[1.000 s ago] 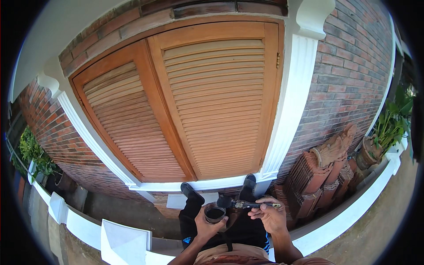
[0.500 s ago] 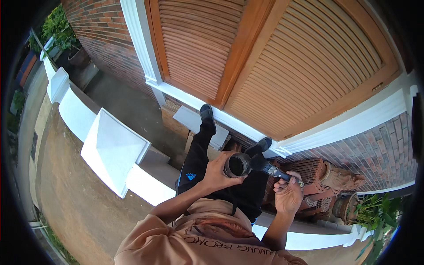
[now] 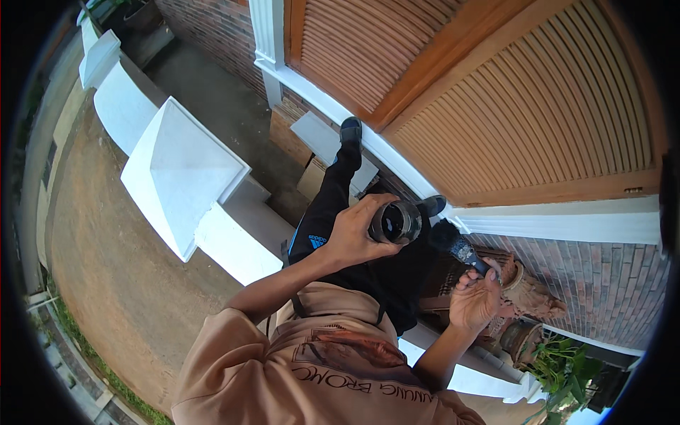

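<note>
My left hand [image 3: 360, 230] is wrapped round a clear jar [image 3: 397, 222] with dark liquid in it, held up in front of my body. In my right hand [image 3: 476, 296] I grip the handle of a paintbrush [image 3: 464, 252]. Its dark bristles point up and to the left, a short way right of the jar and apart from it. Beyond both hands stand wooden louvred shutters [image 3: 524, 113] in a white frame. My black shoes [image 3: 350, 133] rest at the white sill [image 3: 397, 161] below the shutters.
A white pyramid-topped wall post [image 3: 188, 170] stands at left, joined to a white wall. A light board [image 3: 319, 136] lies below the sill. Carved terracotta pieces [image 3: 533, 294], a pot [image 3: 520, 340] and green plants [image 3: 567, 368] stand at lower right, beside a brick wall [image 3: 595, 276].
The brush has come away from the jar's rim, moving right with my right hand. The jar has shifted up and slightly right. The whole view has turned.
</note>
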`<action>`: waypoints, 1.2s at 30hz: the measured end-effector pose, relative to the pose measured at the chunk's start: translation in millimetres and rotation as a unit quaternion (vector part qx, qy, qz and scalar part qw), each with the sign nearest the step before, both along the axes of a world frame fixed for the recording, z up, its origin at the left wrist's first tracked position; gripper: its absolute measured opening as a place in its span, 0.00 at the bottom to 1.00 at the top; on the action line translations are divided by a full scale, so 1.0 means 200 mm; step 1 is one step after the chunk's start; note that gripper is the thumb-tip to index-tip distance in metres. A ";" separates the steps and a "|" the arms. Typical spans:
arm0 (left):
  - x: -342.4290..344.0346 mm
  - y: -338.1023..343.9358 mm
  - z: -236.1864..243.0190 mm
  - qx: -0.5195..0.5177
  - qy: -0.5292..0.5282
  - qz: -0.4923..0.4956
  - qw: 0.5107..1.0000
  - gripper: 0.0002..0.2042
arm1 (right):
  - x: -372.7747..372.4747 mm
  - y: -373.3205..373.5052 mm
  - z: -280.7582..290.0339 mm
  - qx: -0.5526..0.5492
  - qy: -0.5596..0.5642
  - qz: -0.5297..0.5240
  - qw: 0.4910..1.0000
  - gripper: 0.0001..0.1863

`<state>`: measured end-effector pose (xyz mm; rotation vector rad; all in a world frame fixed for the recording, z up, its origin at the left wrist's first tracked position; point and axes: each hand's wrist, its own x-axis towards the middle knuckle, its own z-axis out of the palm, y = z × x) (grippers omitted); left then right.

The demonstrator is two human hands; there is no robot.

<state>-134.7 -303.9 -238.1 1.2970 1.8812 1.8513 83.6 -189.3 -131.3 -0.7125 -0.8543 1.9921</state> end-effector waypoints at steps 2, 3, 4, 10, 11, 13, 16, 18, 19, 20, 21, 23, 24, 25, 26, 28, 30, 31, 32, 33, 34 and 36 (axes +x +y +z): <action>-0.01 -0.04 -0.04 0.011 0.007 0.035 0.999 0.37 | -0.01 0.00 -0.03 -0.003 -0.009 0.007 1.000 0.15; -0.03 -0.08 -0.06 -0.004 0.021 0.057 0.998 0.38 | -0.02 0.01 -0.05 -0.013 -0.021 0.018 1.000 0.15; -0.04 -0.12 -0.08 -0.021 0.032 0.077 0.996 0.38 | -0.04 0.02 -0.07 -0.022 -0.033 0.030 0.999 0.15; -0.19 -0.41 -0.26 -0.069 -0.025 0.231 0.970 0.38 | -0.24 0.04 -0.18 -0.068 -0.031 0.113 0.991 0.15; -0.23 -0.47 -0.29 -0.066 -0.033 0.249 0.966 0.37 | -0.29 0.04 -0.20 -0.080 -0.018 0.135 0.987 0.15; -0.33 -0.58 -0.36 -0.057 -0.047 0.287 0.955 0.37 | -0.38 0.03 -0.23 -0.093 -0.018 0.168 0.981 0.15; -0.47 -0.74 -0.45 -0.038 -0.050 0.341 0.938 0.37 | -0.50 0.02 -0.25 -0.118 -0.020 0.192 0.974 0.15; -0.56 -0.85 -0.51 -0.049 -0.061 0.400 0.913 0.36 | -0.57 0.01 -0.27 -0.112 -0.014 0.213 0.971 0.15; -0.61 -0.91 -0.54 -0.050 -0.051 0.426 0.902 0.36 | -0.59 0.00 -0.27 -0.114 -0.025 0.210 0.971 0.15; -0.66 -0.97 -0.57 -0.046 -0.040 0.446 0.893 0.36 | -0.61 -0.02 -0.28 -0.112 -0.024 0.217 0.969 0.16; -0.71 -1.03 -0.60 -0.050 -0.017 0.470 0.881 0.36 | -0.63 -0.03 -0.28 -0.110 -0.019 0.219 0.969 0.16; -0.78 -1.15 -0.67 -0.060 0.015 0.509 0.858 0.36 | -0.65 -0.06 -0.28 -0.109 -0.023 0.229 0.967 0.16; -0.80 -1.21 -0.70 -0.053 0.021 0.526 0.849 0.36 | -0.66 -0.08 -0.29 -0.105 -0.011 0.233 0.967 0.17; -0.81 -1.27 -0.72 -0.065 0.011 0.534 0.843 0.36 | -0.66 -0.09 -0.29 -0.106 -0.017 0.236 0.966 0.17; -0.81 -1.32 -0.75 -0.078 0.001 0.541 0.837 0.35 | -0.67 -0.11 -0.29 -0.114 -0.021 0.240 0.964 0.17; -0.80 -1.41 -0.80 -0.086 0.010 0.558 0.826 0.36 | -0.68 -0.13 -0.30 -0.121 -0.027 0.246 0.961 0.17; -0.75 -1.46 -0.85 -0.102 -0.006 0.569 0.816 0.37 | -0.69 -0.14 -0.30 -0.124 -0.025 0.248 0.960 0.17; -0.72 -1.48 -0.87 -0.102 -0.006 0.569 0.816 0.37 | -0.70 -0.15 -0.30 -0.124 -0.035 0.246 0.961 0.17; -0.68 -1.49 -0.89 -0.126 -0.018 0.576 0.808 0.37 | -0.70 -0.15 -0.31 -0.119 -0.032 0.252 0.960 0.17; -0.64 -1.49 -0.91 -0.156 -0.040 0.579 0.799 0.38 | -0.70 -0.15 -0.31 -0.113 -0.026 0.255 0.960 0.17; -0.60 -1.50 -0.94 -0.151 -0.032 0.579 0.800 0.38 | -0.70 -0.16 -0.31 -0.114 -0.033 0.256 0.959 0.17; -0.52 -1.49 -0.98 -0.182 -0.069 0.575 0.795 0.39 | -0.70 -0.17 -0.30 -0.119 -0.020 0.261 0.958 0.17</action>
